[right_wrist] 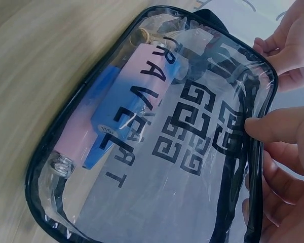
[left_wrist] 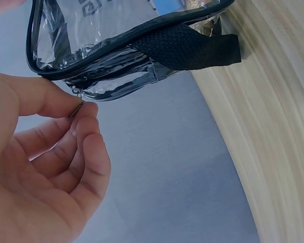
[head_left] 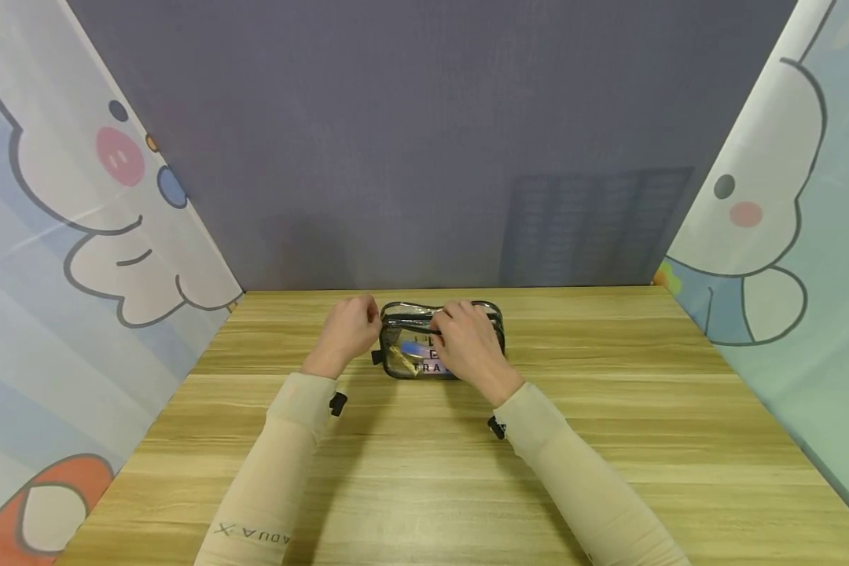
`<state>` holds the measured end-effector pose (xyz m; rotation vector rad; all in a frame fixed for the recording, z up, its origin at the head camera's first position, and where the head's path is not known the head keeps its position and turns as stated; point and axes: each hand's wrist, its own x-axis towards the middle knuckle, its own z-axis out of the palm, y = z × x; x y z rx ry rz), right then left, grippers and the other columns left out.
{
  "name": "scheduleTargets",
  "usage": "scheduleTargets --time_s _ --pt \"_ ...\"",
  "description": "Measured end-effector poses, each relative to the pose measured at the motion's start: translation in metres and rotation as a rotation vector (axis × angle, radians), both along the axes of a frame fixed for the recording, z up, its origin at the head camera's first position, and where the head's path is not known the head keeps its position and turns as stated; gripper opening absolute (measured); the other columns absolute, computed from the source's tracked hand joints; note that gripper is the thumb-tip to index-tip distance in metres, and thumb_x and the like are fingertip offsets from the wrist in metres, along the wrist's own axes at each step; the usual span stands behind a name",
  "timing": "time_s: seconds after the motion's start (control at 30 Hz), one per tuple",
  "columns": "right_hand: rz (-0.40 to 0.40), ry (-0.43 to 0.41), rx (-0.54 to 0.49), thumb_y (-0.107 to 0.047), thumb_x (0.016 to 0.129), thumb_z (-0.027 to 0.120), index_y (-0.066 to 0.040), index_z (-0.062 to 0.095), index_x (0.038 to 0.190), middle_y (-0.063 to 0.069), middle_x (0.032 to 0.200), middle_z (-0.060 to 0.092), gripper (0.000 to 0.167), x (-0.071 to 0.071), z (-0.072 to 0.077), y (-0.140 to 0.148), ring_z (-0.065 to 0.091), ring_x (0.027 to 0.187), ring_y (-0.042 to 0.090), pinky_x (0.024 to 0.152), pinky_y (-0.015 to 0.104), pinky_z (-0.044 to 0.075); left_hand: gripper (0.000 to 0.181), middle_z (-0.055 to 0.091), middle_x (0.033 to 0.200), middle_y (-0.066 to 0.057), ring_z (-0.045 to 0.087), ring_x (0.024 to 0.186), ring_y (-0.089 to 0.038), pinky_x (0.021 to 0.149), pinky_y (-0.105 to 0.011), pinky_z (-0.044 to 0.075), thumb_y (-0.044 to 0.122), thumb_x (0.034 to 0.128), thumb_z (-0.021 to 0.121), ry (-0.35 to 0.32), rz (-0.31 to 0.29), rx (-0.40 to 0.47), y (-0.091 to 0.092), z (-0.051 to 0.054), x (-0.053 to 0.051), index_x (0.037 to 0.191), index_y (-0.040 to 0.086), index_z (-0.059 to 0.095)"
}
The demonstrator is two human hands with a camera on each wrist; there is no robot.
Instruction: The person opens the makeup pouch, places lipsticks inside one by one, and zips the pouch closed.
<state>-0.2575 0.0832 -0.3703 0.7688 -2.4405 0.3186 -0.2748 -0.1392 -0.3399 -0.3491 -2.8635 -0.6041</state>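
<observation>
A clear pouch with black piping (right_wrist: 157, 202) and dark printed letters stands on the table. Through its wall show pink-and-blue containers (right_wrist: 124, 104) and a gold-coloured item (head_left: 405, 362), whose kind I cannot tell. My left hand (head_left: 345, 332) is at the pouch's upper left corner, where thumb and forefinger pinch the small metal zipper pull (left_wrist: 77, 108). At the upper edge, my right hand (head_left: 471, 346) grips the pouch, thumb on the front and fingers behind. A black fabric tab (left_wrist: 192, 48) sticks out from the pouch's left end.
The wood-grain table (head_left: 424, 487) spreads around the pouch. Behind it rises a grey panel (head_left: 396, 157). Cartoon-printed sheets (head_left: 35, 259) flank the table on both sides.
</observation>
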Motion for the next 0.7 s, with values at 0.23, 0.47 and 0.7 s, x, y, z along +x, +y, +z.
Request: scheduleTargets --time_s 0.23,0.47,0.7 --pt "0.008 -0.014 0.003 -0.012 0.089 0.077 -0.012 0.074 0.092 0.004 0.092 0.064 0.004 -0.005 0.0 0.003 0.056 0.083 0.023 0.07 0.036 0.041 0.008 0.061 0.075 -0.008 0.054 0.068 -0.024 0.067 -0.039 0.047 0.003 0.0911 0.058 -0.006 0.004 0.005 0.0 -0.004 -0.005 0.086 0.004 0.064" --pt "0.013 -0.015 0.005 -0.012 0.089 0.077 -0.012 0.074 0.092 0.004 0.092 0.064 0.004 -0.01 -0.001 0.006 0.056 0.084 0.024 0.071 0.036 0.042 0.011 0.063 0.078 -0.008 0.054 0.066 -0.022 0.066 -0.038 0.047 0.006 0.0959 0.057 -0.046 0.007 0.017 0.002 -0.005 -0.008 0.093 0.003 0.068" --pt "0.024 -0.013 0.002 -0.012 0.089 0.077 -0.012 0.074 0.092 0.004 0.092 0.065 0.004 -0.014 -0.001 0.009 0.057 0.085 0.024 0.071 0.037 0.043 0.013 0.065 0.081 -0.008 0.056 0.068 -0.022 0.067 -0.039 0.049 0.006 0.0966 0.057 -0.063 0.018 0.023 0.003 -0.007 -0.012 0.096 0.003 0.07"
